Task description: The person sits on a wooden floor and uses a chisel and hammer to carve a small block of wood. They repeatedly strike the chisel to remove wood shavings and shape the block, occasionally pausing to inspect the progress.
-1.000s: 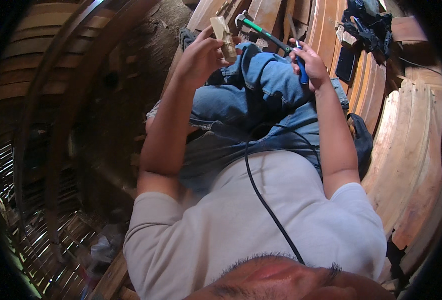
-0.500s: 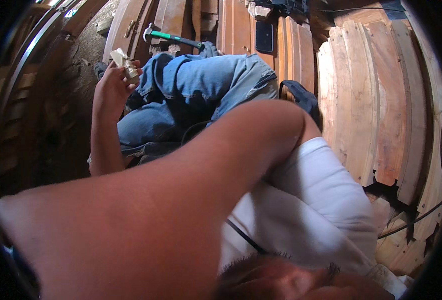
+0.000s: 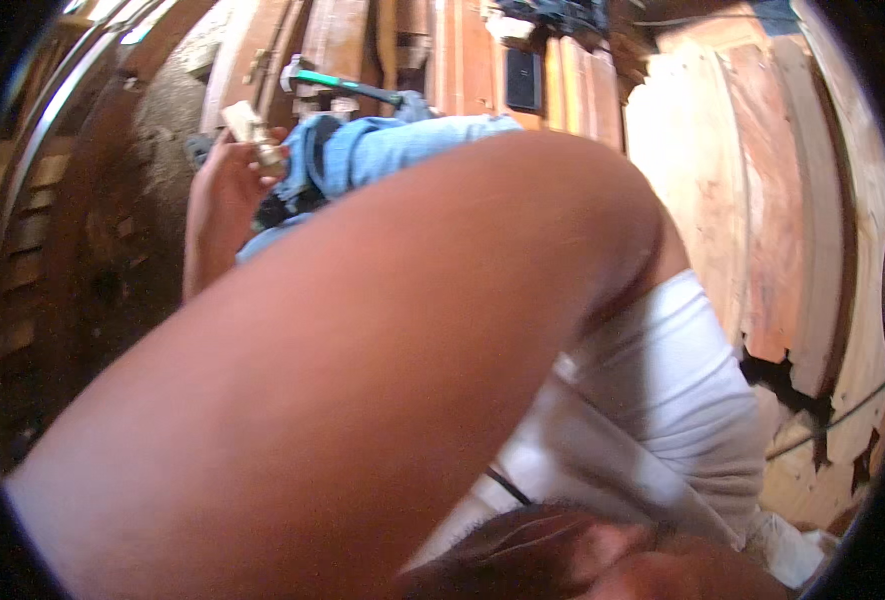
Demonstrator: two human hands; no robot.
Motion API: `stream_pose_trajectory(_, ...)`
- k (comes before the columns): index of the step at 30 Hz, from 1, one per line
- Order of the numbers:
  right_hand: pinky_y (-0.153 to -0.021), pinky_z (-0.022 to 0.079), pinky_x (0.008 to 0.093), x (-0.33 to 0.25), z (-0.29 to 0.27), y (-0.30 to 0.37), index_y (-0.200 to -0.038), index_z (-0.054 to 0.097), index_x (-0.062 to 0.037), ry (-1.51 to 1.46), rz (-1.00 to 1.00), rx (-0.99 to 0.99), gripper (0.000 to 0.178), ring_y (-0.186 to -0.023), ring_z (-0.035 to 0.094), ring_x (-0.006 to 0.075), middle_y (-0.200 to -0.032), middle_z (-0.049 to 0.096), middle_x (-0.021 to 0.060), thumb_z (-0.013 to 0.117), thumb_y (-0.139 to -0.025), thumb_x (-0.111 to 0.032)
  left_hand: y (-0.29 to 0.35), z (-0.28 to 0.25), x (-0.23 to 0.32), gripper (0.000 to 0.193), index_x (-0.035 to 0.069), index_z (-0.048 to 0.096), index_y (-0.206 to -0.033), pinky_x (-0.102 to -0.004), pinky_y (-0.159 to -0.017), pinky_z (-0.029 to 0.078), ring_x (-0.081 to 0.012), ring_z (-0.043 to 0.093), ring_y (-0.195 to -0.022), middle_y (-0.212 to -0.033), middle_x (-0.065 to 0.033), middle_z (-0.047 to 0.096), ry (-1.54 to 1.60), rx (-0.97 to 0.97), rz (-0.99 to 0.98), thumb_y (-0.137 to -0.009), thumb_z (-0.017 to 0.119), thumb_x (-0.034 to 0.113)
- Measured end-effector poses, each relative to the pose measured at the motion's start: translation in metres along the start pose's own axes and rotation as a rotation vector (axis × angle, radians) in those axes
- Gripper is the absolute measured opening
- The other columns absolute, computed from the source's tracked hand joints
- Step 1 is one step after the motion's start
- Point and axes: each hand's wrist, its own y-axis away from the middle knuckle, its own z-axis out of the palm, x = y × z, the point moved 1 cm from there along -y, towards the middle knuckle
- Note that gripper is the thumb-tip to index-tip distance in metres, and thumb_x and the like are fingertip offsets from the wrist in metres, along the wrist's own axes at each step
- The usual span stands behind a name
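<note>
My left hand (image 3: 225, 195) is closed around a small wood block (image 3: 246, 128), held up by my knee in blue jeans (image 3: 383, 155). I can't see my right hand; my big bare arm (image 3: 363, 380) hides it. A green-handled hammer (image 3: 348, 87) lies on the wooden boards (image 3: 723, 180) just past my knee.

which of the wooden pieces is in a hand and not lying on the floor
The small pale wood block, pinched in the left hand at upper left. The long reddish planks lie flat beyond the knees, untouched, near the green-handled hammer.
</note>
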Motion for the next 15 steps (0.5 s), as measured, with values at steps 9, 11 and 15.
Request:
stream_pose_trajectory(9,-0.074,0.059,0.0341,0.011,-0.093,0.101,-0.128,0.061,0.0030,-0.287,-0.015,0.316,0.057,-0.093,0.066,0.0217,-0.109,0.065,0.0139,0.068,-0.097,-0.044,0.006,-0.039,-0.002,0.057,0.003,0.043,-0.152,-0.0367,-0.089,0.059,-0.0244,0.068,-0.113,-0.132,-0.0160,0.065,0.077,-0.021,0.050,-0.100,0.059,0.021)
stream_pose_trajectory(11,-0.074,0.059,0.0338,0.032,-0.131,0.141,-0.128,0.060,0.0027,-0.204,0.099,0.474,0.056,-0.092,0.065,0.0214,-0.108,0.065,0.0136,0.067,-0.097,-0.043,0.000,-0.026,-0.003,0.056,0.004,0.046,-0.150,-0.0379,-0.090,0.060,-0.0231,0.068,-0.113,-0.131,-0.0144,0.064,0.083,0.002,0.070,-0.097,0.062,0.017)
stream_pose_trajectory(15,-0.072,0.058,0.0332,0.068,-0.185,0.184,-0.128,0.060,0.0021,0.001,0.256,0.592,0.054,-0.091,0.065,0.0206,-0.107,0.064,0.0130,0.067,-0.097,-0.042,-0.022,-0.025,-0.008,0.037,0.005,0.051,-0.139,-0.0267,-0.063,0.054,-0.0117,0.066,-0.079,-0.103,-0.0058,0.067,0.280,-0.243,0.205,-0.104,0.058,0.013)
